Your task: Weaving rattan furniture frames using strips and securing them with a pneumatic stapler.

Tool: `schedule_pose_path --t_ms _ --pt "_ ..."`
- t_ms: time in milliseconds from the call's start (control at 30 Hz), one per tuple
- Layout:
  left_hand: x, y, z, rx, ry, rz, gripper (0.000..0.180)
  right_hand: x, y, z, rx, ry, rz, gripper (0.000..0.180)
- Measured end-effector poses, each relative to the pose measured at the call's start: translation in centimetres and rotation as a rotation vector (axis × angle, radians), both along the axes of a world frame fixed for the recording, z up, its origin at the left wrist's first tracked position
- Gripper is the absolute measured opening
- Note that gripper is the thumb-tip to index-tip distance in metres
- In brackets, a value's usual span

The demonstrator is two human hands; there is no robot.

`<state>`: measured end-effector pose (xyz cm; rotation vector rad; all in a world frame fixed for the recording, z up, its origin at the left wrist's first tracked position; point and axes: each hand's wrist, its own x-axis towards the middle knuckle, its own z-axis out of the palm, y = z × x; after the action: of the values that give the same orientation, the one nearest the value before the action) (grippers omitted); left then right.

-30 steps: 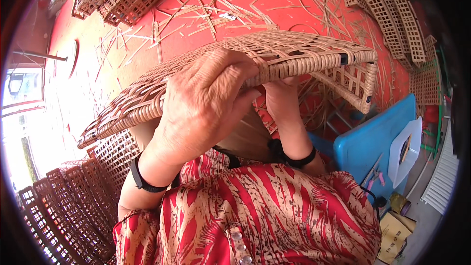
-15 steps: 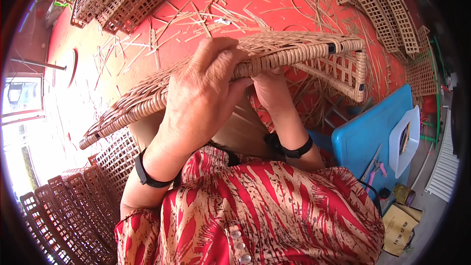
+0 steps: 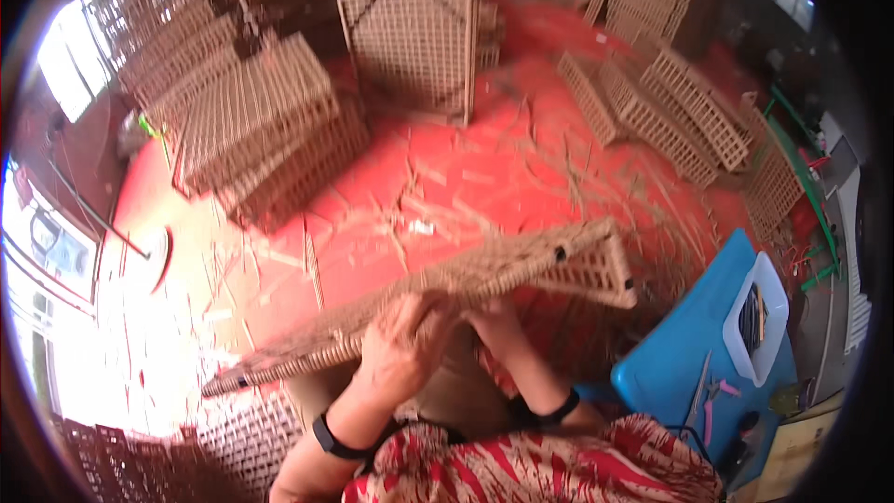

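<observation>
A shallow tan wicker basket [image 3: 345, 317] lies tilted across my lap, with a thick cane-wrapped rim and dark patches near its corners. My left hand [image 3: 400, 345] is closed over the middle of the near rim, fingers bent. Close beside it, my right hand [image 3: 494, 324] is closed at the same rim, its fingers partly hidden by the rim. Motion blur hides whether a thin strand lies between the fingers. Each wrist wears a black band.
Stacked woven baskets [image 3: 256, 116] stand far left, and a square lattice one [image 3: 410, 51] is upright at the back. More lie at right [image 3: 652, 116]. Cane scraps litter the red floor [image 3: 447, 168]. A blue stool [image 3: 670, 354] at right carries a white tray [image 3: 756, 317] and pink-handled pliers [image 3: 712, 401].
The view has tilted up, so the basket and my hands sit lower in the picture and more of the room shows. Both hands stay at the rim.
</observation>
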<state>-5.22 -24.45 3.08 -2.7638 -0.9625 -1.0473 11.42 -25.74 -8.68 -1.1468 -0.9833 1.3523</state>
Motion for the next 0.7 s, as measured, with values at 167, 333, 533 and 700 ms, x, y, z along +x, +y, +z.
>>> schedule_pose_path --t_ms 167,333,533,700 --pt "-0.3 -5.9 2.5 0.001 -0.072 -0.057 0.031 1.2 -9.3 4.1 0.104 -0.058 -0.156 0.033" --pt "-0.8 -10.0 2.7 0.066 -0.058 -0.064 0.027 3.0 -19.9 5.3 0.086 -0.135 -0.171 0.034" --pt "-0.7 -11.2 1.6 0.108 -0.069 -0.078 0.022 4.5 -29.3 7.7 0.026 -0.314 -0.202 0.032" --pt "0.6 -11.6 0.4 0.174 -0.083 -0.049 0.024 5.7 -31.9 7.9 -0.033 -0.381 -0.256 0.029"
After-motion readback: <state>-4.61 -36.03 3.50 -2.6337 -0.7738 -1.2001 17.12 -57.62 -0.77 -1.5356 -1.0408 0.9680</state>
